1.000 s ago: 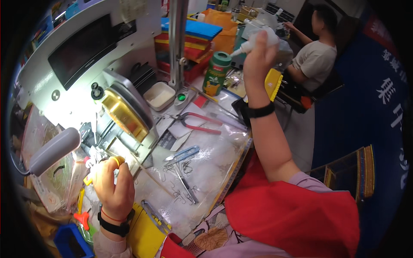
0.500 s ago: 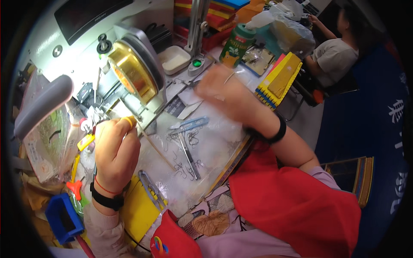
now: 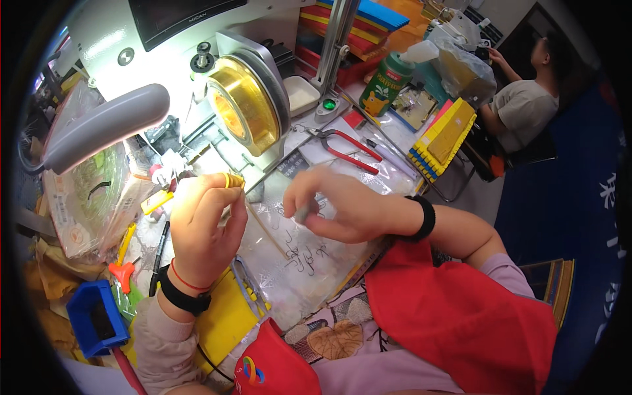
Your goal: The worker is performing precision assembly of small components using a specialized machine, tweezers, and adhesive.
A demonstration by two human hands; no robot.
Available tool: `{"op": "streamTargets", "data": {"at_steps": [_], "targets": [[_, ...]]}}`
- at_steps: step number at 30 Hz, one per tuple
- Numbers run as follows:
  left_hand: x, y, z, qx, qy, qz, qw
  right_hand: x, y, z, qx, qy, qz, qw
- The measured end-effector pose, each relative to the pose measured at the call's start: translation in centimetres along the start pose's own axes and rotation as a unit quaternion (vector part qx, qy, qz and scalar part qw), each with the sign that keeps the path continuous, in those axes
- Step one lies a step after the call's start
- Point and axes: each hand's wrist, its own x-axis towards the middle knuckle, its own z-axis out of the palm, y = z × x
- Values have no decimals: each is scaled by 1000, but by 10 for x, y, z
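My left hand (image 3: 209,214) is raised below the yellow spool (image 3: 249,108) of the bench machine. Its thumb and index finger are pinched, with a yellow band round the index finger. What they hold is too small to make out. A thin stick (image 3: 266,229) runs from near these fingertips toward the table; whether it is held cannot be told. My right hand (image 3: 339,207), slightly blurred, hovers just to the right with fingers curled toward the thumb. Something grey shows at its fingertips, its kind unclear. Several small dark hooks (image 3: 303,258) lie below the hands.
A grey lamp arm (image 3: 108,125) reaches in from the left. Red-handled pliers (image 3: 345,151), a green can (image 3: 385,85) and yellow trays (image 3: 444,138) are at right. A blue bin (image 3: 97,319) stands at lower left. A person (image 3: 526,108) sits at far right.
My right hand has come back toward my left hand, uncovering the red-handled pliers. The blue snips and dark tweezers seen on the table earlier no longer show. The whole view has shifted somewhat.
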Motion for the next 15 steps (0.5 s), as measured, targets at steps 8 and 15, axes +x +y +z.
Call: {"op": "streamTargets", "data": {"at_steps": [8,15], "targets": [[-2,1,-2,-2,31,-65,997,46,-21,4,-137,254,-177,941],[5,-2,-3,-8,38,-9,999,49,-6,16,-169,259,-173,935]]}}
